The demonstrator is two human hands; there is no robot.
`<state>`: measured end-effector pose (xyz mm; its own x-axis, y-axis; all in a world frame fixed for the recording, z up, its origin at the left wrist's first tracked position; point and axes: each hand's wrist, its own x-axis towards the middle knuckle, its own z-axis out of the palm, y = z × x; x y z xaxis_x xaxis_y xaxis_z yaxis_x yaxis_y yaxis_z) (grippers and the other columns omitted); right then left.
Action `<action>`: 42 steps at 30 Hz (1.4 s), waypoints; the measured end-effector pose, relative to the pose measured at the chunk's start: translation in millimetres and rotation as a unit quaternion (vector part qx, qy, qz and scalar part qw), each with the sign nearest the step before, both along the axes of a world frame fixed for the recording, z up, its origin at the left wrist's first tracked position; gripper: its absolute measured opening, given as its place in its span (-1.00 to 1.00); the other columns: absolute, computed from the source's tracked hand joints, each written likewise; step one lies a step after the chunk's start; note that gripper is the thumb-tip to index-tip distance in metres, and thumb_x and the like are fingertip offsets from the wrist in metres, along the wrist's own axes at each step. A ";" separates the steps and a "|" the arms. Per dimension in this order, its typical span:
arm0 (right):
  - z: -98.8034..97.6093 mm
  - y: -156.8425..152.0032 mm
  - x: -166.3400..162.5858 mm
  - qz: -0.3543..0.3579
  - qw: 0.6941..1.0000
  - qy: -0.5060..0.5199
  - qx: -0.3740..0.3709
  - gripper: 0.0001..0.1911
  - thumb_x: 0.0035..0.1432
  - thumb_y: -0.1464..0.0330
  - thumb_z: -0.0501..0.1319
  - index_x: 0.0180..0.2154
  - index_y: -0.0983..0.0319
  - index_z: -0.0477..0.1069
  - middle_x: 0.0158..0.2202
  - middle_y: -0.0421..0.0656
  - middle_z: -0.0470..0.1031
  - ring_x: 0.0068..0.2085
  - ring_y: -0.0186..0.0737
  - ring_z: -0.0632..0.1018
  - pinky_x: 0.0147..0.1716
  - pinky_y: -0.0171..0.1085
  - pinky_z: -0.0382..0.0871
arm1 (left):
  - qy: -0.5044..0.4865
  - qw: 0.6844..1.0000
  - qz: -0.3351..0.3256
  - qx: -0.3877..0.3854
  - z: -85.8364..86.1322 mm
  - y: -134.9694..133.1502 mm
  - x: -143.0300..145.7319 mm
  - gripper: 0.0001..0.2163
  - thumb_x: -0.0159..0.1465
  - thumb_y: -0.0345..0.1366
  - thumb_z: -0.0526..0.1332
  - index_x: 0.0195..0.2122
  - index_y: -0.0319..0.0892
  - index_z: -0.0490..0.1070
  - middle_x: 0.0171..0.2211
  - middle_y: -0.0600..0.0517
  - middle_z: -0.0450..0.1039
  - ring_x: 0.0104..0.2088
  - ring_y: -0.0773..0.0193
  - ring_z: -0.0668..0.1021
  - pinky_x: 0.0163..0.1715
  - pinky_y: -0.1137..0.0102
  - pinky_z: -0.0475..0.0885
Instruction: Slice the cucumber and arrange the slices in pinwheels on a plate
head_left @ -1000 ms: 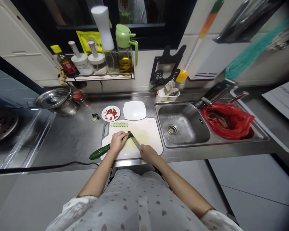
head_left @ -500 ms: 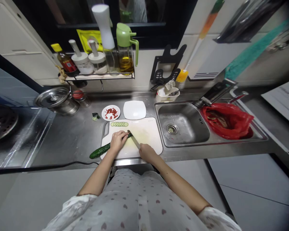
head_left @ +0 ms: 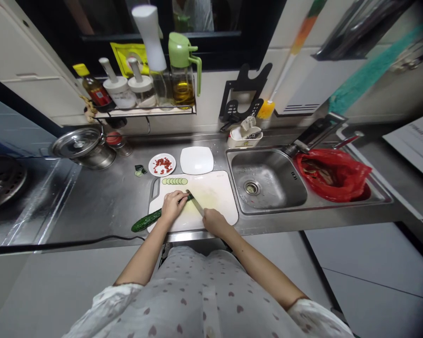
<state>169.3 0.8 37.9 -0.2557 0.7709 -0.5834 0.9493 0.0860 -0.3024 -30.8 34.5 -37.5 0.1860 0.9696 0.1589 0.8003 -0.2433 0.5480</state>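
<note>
On the white cutting board (head_left: 218,195) lies a long dark green cucumber (head_left: 146,221), its near-left end reaching past the board's edge. My left hand (head_left: 173,205) is closed over the cucumber close to its right end. In my right hand (head_left: 214,222) is the handle of a knife (head_left: 198,206), whose blade slants up-left to the cucumber's right end. Whether the blade is in the flesh is too small to tell. Along the board's upper left, cucumber slices (head_left: 175,181) overlap in a row.
Behind the board stand a small plate with chopped red pieces (head_left: 162,165) and a white square plate (head_left: 196,160). Dark green scraps (head_left: 140,170) lie to their left. At the right is the steel sink (head_left: 268,188) with a red plastic bag (head_left: 333,176). A lidded pot (head_left: 79,145) stands at the left.
Hardly anything differs. My right hand and the knife handle have shifted very slightly left; my left hand stays on the cucumber.
</note>
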 end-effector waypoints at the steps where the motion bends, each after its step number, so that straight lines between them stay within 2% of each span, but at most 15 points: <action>1: 0.6 -1.1 0.5 -0.001 1.000 0.000 0.001 -0.69 0.24 0.48 -0.02 -0.07 0.33 0.42 -0.12 0.11 0.53 -0.10 -0.05 0.56 -0.24 -0.25 0.33 | 0.000 1.000 0.000 -0.001 -0.1 0.2 -0.1 -0.76 0.35 -0.19 0.11 -0.12 -0.03 0.56 -0.19 -0.01 0.53 -0.17 0.22 0.53 -0.05 0.26 0.34; 9: 5.2 -1.5 0.9 -0.002 1.000 -0.003 -0.008 -0.68 0.24 0.49 -0.02 -0.07 0.34 0.43 -0.11 0.11 0.53 -0.09 -0.05 0.56 -0.24 -0.25 0.34 | -0.005 1.000 0.001 -0.005 0.3 1.0 -1.1 -0.77 0.35 -0.20 0.12 -0.12 -0.03 0.56 -0.19 -0.01 0.54 -0.16 0.22 0.53 -0.05 0.26 0.34; 19: -12.6 1.4 -2.1 0.000 1.000 0.010 0.013 -0.69 0.22 0.48 -0.01 -0.08 0.31 0.41 -0.11 0.09 0.52 -0.10 -0.05 0.55 -0.22 -0.22 0.35 | -0.006 1.000 0.000 0.002 -0.5 0.6 -0.6 -0.78 0.34 -0.20 0.13 -0.12 -0.03 0.55 -0.19 0.00 0.53 -0.16 0.22 0.54 -0.05 0.27 0.34; 26: -6.1 2.6 -6.2 -0.004 1.000 0.002 0.000 -0.69 0.23 0.48 -0.01 -0.07 0.31 0.40 -0.10 0.09 0.52 -0.08 -0.04 0.55 -0.21 -0.23 0.34 | -0.006 1.000 0.002 0.002 0.7 -0.2 -0.2 -0.78 0.34 -0.21 0.13 -0.12 -0.03 0.55 -0.19 0.00 0.54 -0.15 0.22 0.54 -0.05 0.27 0.35; 35: -12.6 3.6 -10.1 -0.008 1.000 0.002 0.001 -0.68 0.24 0.47 0.00 -0.03 0.30 0.39 -0.08 0.09 0.52 -0.06 -0.09 0.55 -0.18 -0.26 0.35 | -0.016 1.000 -0.002 -0.002 -0.4 0.8 -1.1 -0.77 0.34 -0.20 0.12 -0.11 -0.03 0.55 -0.20 -0.01 0.53 -0.16 0.22 0.53 -0.06 0.28 0.36; 42: -8.3 5.9 -10.4 -0.003 1.000 0.003 -0.002 -0.67 0.23 0.49 0.00 -0.03 0.31 0.41 -0.08 0.10 0.52 -0.06 -0.07 0.55 -0.19 -0.25 0.36 | -0.002 1.000 0.005 -0.001 0.3 0.3 -1.2 -0.78 0.33 -0.21 0.14 -0.12 -0.02 0.55 -0.19 0.01 0.54 -0.14 0.22 0.54 -0.05 0.26 0.33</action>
<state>158.9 6.7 29.7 -0.2556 0.7701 -0.5844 0.9477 0.0801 -0.3089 -32.0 34.8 -37.2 0.1766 0.9716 0.1577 0.8002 -0.2350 0.5517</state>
